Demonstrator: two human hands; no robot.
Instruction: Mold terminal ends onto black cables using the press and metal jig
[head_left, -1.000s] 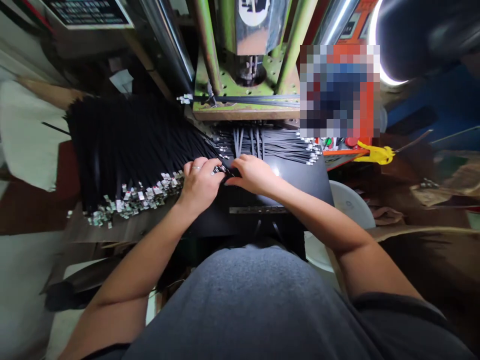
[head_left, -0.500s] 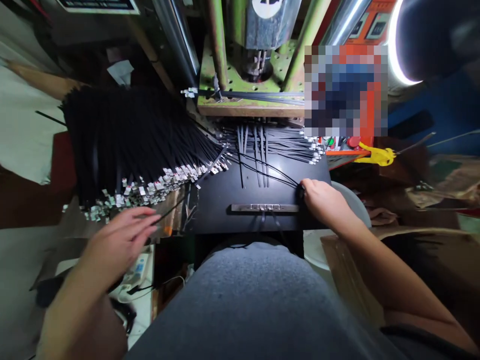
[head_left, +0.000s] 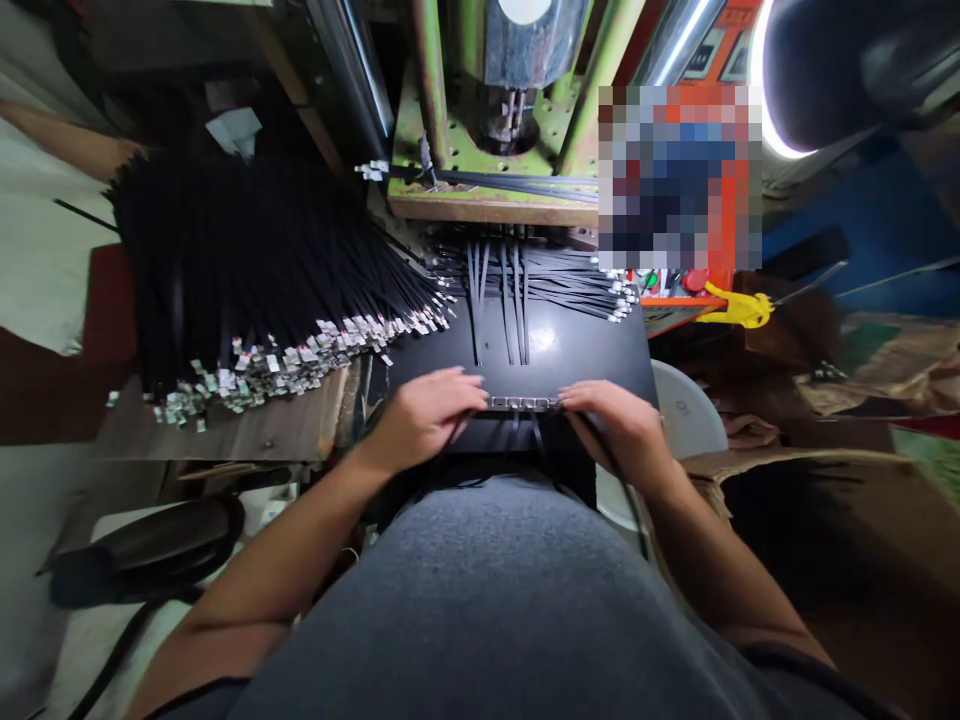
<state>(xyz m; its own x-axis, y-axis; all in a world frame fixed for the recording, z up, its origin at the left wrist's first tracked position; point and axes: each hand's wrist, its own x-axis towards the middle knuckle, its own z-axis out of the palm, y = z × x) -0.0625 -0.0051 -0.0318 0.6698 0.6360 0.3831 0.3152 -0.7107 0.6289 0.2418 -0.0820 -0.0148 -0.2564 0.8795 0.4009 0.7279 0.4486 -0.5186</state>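
A green press machine (head_left: 480, 150) with a perforated bed stands just beyond the far edge of the black work board (head_left: 585, 350), and a few black cables lie across the bed. To the left of the board, a large fanned pile of black cables (head_left: 240, 260) rests on a wooden surface, its crimped metal terminals (head_left: 277, 365) bunched along the end nearest the board. Beyond the board's right edge, a red push button (head_left: 695, 280) and a yellow clamp (head_left: 739, 308) sit near a blurred, pixelated patch. A white plastic stool (head_left: 686, 410) stands just below the board's right corner.

On the far part of the board, a smaller group of black cables (head_left: 525, 280) lies with its strands running toward the near edge. A steel fixture (head_left: 523, 403) sits along that near edge, and both hands work at it. The left hand (head_left: 424, 420) rests just left of the fixture, palm down, its fingers (head_left: 457, 392) slightly apart and their tips at the fixture's left end. The right hand (head_left: 615, 430) curves over the fixture's right end, its fingers (head_left: 592, 398) close together. A thin black cable (head_left: 626, 500) runs from under the right hand toward the person's lap. Whether either hand pinches a cable, I cannot tell.
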